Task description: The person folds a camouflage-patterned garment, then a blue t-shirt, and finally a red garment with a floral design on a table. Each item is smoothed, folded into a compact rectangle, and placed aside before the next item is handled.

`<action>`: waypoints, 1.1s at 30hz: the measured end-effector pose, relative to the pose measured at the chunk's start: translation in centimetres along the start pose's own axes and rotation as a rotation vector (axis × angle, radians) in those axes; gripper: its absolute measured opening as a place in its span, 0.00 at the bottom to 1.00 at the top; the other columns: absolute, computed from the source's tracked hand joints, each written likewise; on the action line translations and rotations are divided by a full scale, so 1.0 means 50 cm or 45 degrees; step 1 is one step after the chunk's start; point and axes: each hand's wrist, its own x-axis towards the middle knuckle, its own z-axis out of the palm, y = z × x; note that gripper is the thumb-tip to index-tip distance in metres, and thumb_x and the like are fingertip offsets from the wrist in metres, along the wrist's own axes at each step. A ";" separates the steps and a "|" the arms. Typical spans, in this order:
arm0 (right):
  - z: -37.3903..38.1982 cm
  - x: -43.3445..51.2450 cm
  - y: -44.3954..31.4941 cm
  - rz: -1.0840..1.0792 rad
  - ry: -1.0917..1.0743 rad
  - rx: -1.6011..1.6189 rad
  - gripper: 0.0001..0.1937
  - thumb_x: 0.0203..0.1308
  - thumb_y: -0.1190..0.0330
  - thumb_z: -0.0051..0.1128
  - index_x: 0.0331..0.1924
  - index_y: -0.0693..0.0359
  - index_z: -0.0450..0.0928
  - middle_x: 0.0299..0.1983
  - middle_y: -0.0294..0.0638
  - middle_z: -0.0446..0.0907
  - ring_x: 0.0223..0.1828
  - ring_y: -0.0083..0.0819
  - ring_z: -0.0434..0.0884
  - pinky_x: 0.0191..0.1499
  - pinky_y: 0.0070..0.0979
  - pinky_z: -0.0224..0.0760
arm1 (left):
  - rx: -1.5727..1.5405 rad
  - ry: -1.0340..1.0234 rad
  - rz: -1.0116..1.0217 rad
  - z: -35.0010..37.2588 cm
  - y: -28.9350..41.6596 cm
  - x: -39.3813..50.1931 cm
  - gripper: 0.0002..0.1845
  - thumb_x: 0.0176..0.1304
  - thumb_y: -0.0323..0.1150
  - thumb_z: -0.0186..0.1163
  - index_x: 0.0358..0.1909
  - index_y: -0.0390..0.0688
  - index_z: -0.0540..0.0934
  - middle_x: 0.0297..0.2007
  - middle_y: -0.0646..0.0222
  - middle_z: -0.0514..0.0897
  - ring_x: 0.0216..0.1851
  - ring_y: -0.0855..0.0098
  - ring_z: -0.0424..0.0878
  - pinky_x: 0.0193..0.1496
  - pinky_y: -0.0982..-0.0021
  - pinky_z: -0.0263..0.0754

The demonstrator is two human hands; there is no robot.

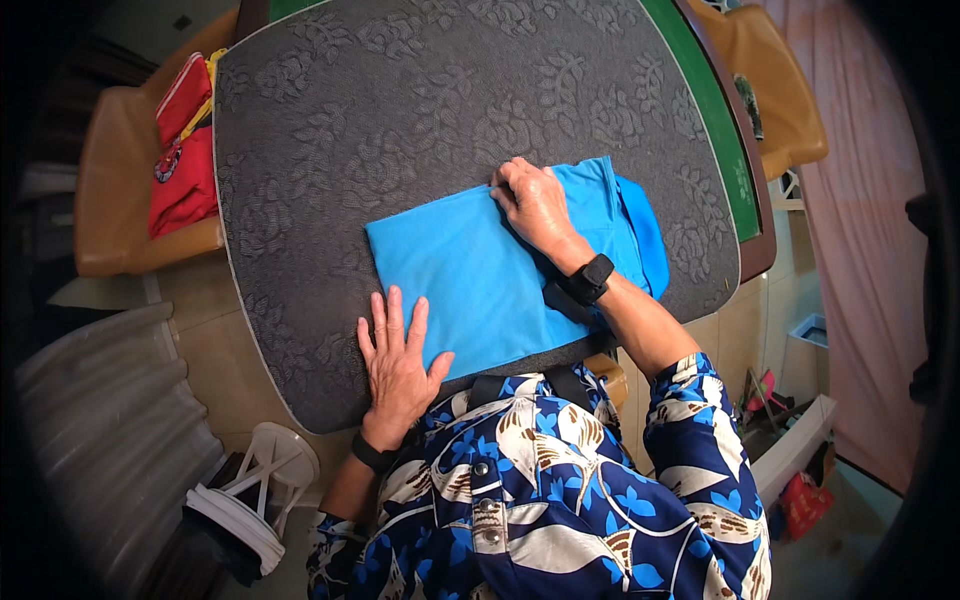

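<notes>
A folded light-blue garment [457,277], seemingly a shirt, lies on the dark grey patterned table cover [360,157]. Its right end has a brighter blue collar-like band [643,236]. My left hand [401,356] rests flat, fingers spread, at the garment's near left corner, partly on the cloth and partly on the cover. At the far edge, my right hand [534,206] has its fingers curled onto the fabric and grips it. Beneath my right wrist a dark strip [566,302] shows against the blue cloth; part of it is hidden by the arm.
Red clothing [184,176] with yellow trim sits on a tan chair [112,187] to the left. Another tan chair [787,90] stands beyond the green, brown-rimmed table edge [724,150]. White plastic stools [277,465] are on the floor at lower left. A pink curtain [855,225] hangs at right.
</notes>
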 end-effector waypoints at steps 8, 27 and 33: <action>-0.059 -0.042 -0.059 -0.378 0.225 -0.200 0.11 0.41 0.76 0.57 0.32 0.62 0.72 0.27 0.44 0.69 0.29 0.42 0.71 0.29 0.35 0.63 | 0.006 -0.026 -0.024 -0.002 0.006 0.008 0.39 0.54 0.44 0.60 0.67 0.43 0.59 0.70 0.49 0.48 0.71 0.47 0.45 0.66 0.41 0.38; -0.041 -0.186 -0.086 -0.283 -0.441 -0.136 0.34 0.54 0.59 0.58 0.64 0.61 0.60 0.69 0.47 0.52 0.72 0.44 0.47 0.69 0.53 0.41 | -1.761 0.037 -0.816 -0.037 -0.033 0.079 0.21 0.65 0.32 0.56 0.54 0.28 0.69 0.45 0.57 0.79 0.42 0.73 0.77 0.49 0.72 0.72; -0.039 -0.183 -0.089 -0.308 -0.442 -0.158 0.33 0.55 0.59 0.57 0.63 0.62 0.61 0.69 0.48 0.53 0.72 0.44 0.48 0.69 0.53 0.41 | -1.356 0.109 -0.567 -0.004 -0.026 0.090 0.18 0.63 0.30 0.56 0.51 0.30 0.73 0.44 0.63 0.80 0.42 0.75 0.76 0.48 0.71 0.71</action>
